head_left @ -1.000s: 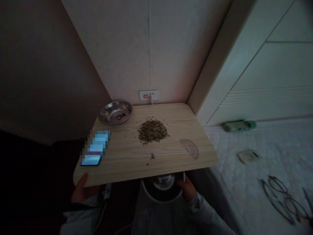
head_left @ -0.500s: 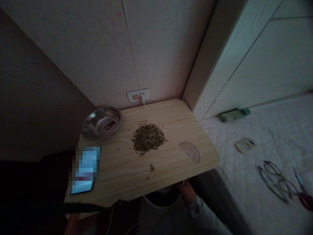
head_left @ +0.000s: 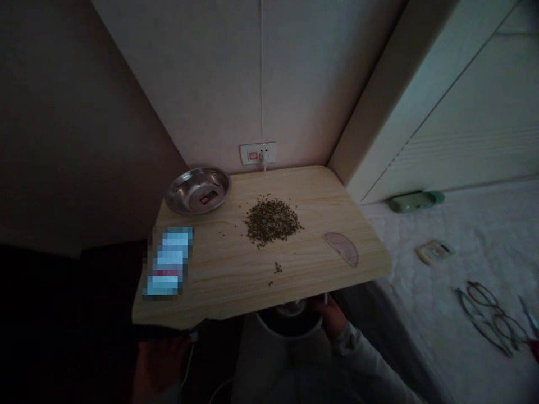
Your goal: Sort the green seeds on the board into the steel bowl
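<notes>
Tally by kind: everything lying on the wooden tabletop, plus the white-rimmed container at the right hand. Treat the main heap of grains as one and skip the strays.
Metal bowl: 1
Phone: 1
Protractor: 1
Heap of grains: 1
White-rimmed container at the right hand: 1
Total: 5

The quilted bed [head_left: 406,292] shows a home bedroom.

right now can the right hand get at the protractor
Probably yes: nothing covers the protractor, though the right hand seems to grip the white-rimmed container below the tabletop, so would likely need to let go first.
</notes>
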Available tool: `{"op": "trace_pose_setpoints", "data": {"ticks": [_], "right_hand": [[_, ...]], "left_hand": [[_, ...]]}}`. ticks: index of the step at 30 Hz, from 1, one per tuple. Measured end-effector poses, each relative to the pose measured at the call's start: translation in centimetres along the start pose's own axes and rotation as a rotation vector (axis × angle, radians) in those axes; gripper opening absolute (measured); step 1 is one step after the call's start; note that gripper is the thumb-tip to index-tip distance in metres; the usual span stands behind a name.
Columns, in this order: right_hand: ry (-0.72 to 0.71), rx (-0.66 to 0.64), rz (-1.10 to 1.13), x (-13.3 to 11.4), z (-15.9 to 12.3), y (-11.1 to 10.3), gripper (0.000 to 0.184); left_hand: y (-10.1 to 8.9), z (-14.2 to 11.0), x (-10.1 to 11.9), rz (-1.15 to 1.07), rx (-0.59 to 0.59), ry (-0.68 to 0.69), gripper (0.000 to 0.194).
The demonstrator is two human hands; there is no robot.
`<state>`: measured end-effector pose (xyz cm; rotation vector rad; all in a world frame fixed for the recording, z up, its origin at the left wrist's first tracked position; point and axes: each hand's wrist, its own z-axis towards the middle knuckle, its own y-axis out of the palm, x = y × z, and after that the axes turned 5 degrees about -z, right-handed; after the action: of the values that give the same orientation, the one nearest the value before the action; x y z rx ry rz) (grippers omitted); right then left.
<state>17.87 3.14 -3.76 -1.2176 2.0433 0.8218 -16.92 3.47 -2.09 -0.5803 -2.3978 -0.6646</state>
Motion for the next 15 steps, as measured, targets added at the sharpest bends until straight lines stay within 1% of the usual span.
{"op": "trace_pose_setpoints", "data": {"ticks": [1, 2, 3, 4, 5, 7, 8, 10, 11, 13, 15], "right_hand": [[-0.005, -0.011, 0.017, 0.0, -0.1, 0.3, 0.033], [-0.011, -0.020, 0.035, 0.0, -0.2, 0.6, 0.034], [-0.017, -0.025, 0.052, 0.0, -0.3, 0.9, 0.035], [-0.022, -0.030, 0.069, 0.0, -0.4, 1.2, 0.035], [-0.025, -0.035, 0.084, 0.0, -0.4, 1.4, 0.036], [-0.032, -0.040, 0.110, 0.0, -0.3, 1.9, 0.037], [-0.037, -0.043, 0.121, 0.0, -0.3, 2.1, 0.038], [-0.049, -0.051, 0.137, -0.2, -0.1, 2.4, 0.039], [-0.053, -0.057, 0.140, -0.3, 0.0, 2.4, 0.039], [-0.059, -0.069, 0.134, -0.6, 0.3, 2.4, 0.039], [-0.068, -0.085, 0.119, -0.7, 0.6, 2.2, 0.038]], "left_hand": [[-1.0, -0.2, -1.0, 0.014, 0.028, -0.037, 0.026], [-2.0, -0.6, -2.2, 0.073, 0.078, -0.100, 0.024], [-2.9, -1.1, -3.5, 0.126, 0.104, -0.135, 0.022], [-3.6, -1.8, -4.8, 0.166, 0.036, -0.142, 0.023], [-4.1, -2.6, -6.2, 0.242, -0.035, -0.191, 0.026], [-4.1, -4.1, -8.6, 0.412, -0.190, -0.343, 0.034], [-3.7, -4.8, -9.6, 0.494, -0.278, -0.439, 0.038], [-2.3, -5.8, -11.2, 0.513, -0.368, -0.320, 0.043], [-1.4, -6.0, -11.8, 0.491, -0.393, -0.297, 0.045], [0.5, -6.2, -12.7, 0.418, -0.411, -0.289, 0.047], [2.4, -6.0, -13.0, 0.299, -0.447, -0.284, 0.049]]}}
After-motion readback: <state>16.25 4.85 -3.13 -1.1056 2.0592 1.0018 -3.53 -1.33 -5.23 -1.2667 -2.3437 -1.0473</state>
